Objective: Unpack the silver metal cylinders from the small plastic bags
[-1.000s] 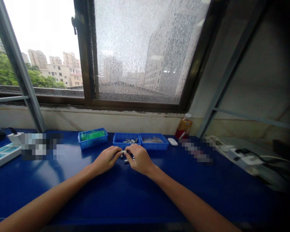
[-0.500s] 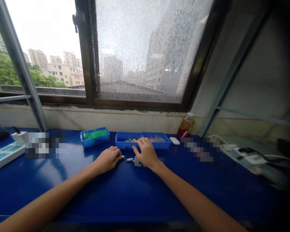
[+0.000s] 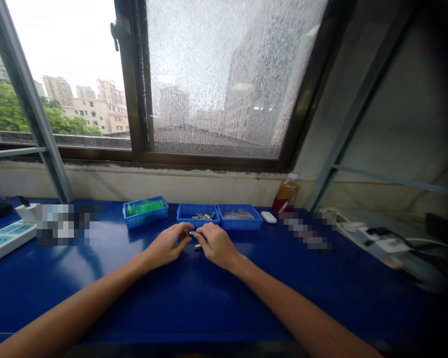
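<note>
A small silvery metal piece (image 3: 193, 232) is held up between my two hands, at the fingertips of my right hand (image 3: 221, 246). That hand is closed, its thumb and forefinger pinching the piece's right end. My left hand (image 3: 168, 243) faces it from the left, with thumb and forefinger apart around the piece's left end; touching or not, I cannot tell. A second small metal piece (image 3: 197, 247) lies on the blue table below the right fingers, partly hidden by them. Just behind the hands, a blue bin (image 3: 184, 218) holds several similar metal pieces.
Beside that bin stands another blue bin (image 3: 259, 223) with thin small parts. A blue tray (image 3: 129, 223) of green items is farther left. A white case (image 3: 269, 217) and an amber bottle (image 3: 285, 195) are to the right, and a power strip (image 3: 7, 241) lies far left.
My right hand has come left and down from the bin's edge to meet my left hand. The left fingers have spread, and the metal piece now sits between both hands.
</note>
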Tool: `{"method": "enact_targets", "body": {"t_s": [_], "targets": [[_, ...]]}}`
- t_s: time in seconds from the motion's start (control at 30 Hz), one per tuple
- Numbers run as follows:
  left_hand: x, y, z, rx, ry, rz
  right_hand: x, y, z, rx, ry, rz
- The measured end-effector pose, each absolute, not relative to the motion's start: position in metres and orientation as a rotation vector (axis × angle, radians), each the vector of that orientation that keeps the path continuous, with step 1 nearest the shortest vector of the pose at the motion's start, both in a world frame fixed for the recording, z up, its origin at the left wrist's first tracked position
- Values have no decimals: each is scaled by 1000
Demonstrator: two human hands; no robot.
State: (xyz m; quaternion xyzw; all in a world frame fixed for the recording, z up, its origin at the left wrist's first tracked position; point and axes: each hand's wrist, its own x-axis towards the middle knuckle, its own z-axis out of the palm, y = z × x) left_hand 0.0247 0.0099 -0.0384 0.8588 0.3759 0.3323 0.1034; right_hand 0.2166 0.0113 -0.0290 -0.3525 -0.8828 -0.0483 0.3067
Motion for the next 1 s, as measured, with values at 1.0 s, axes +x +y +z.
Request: {"method": "enact_targets", "body": {"t_s": [1.0], "targets": [[29, 4, -33, 2582, 1189, 996, 218, 8, -24, -839, -2321, -122]]}}
